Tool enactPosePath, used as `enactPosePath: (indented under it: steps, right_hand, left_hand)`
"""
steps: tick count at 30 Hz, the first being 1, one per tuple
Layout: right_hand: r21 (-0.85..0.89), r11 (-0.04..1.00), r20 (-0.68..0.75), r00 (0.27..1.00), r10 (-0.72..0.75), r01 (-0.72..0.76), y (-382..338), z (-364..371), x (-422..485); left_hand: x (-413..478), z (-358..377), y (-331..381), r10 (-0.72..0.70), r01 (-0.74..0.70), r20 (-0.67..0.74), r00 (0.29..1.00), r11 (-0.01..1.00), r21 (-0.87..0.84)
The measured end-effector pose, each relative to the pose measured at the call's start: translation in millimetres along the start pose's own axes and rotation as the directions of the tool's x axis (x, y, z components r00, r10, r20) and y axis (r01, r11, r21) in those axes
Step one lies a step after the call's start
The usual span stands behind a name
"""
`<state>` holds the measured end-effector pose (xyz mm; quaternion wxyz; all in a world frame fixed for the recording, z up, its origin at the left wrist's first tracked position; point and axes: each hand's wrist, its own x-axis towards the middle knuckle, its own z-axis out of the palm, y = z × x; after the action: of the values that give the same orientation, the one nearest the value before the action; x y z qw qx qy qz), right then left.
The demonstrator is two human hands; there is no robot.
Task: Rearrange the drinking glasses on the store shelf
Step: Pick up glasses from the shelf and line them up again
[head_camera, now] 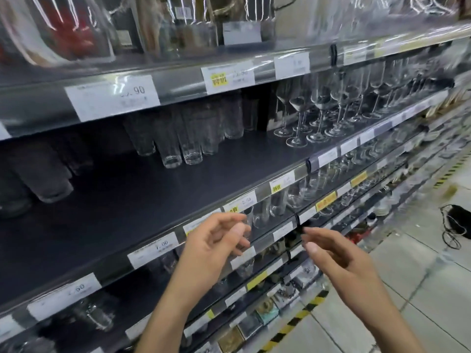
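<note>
Several tall clear tumblers (pixel 178 138) stand in a cluster at the back of the dark middle shelf (pixel 132 200). To their right, stemmed wine glasses (pixel 321 108) fill the shelf in rows. Dark tinted tumblers (pixel 43 174) sit at the far left. More clear glasses (pixel 265 210) stand on the shelf below. My left hand (pixel 216 243) hovers in front of the shelf edge, fingers loosely bent, holding nothing. My right hand (pixel 331 253) is beside it, fingers stretched toward the shelf, also empty. Neither hand touches a glass.
Price tags (pixel 153 248) line each shelf edge. The top shelf carries large glass jars (pixel 178 24) behind a plastic sheet. Lower shelves hold boxed goods (pixel 267 312). A black bag (pixel 458 220) lies on the tiled floor at right, past a yellow-black floor stripe (pixel 295 324).
</note>
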<state>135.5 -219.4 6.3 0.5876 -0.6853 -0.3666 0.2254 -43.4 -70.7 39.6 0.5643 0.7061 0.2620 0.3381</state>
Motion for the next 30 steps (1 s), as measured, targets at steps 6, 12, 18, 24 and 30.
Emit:
enactPosePath:
  steps: [6, 12, 18, 24, 30]
  right_hand:
    - [-0.057, 0.998, 0.15, 0.989, -0.01, 0.019, 7, -18, 94]
    - [-0.089, 0.992, 0.26, 0.963, -0.066, 0.092, 4, -11, 204]
    - [-0.207, 0.963, 0.358, 0.93, -0.088, 0.17, 8, 11, 303]
    - [-0.189, 0.98, 0.52, 0.853, 0.043, 0.066, 7, 72, 370]
    - [-0.04, 0.989, 0.543, 0.834, -0.096, 0.141, 14, 148, 406]
  left_hand:
    - [65, 21, -12, -0.016, 0.019, -0.122, 0.992, 1.0, 0.023]
    - [148, 19, -32, -0.061, 0.088, -0.379, 0.923, 0.995, 0.054]
    - [231, -11, -67, -0.217, 0.286, -0.591, 0.777, 0.958, 0.024]
    - [274, -33, -85, -0.103, 0.282, -0.716, 0.691, 0.95, 0.136]
    - [294, -33, -102, -0.033, 0.367, -0.823, 0.567, 0.905, 0.217]
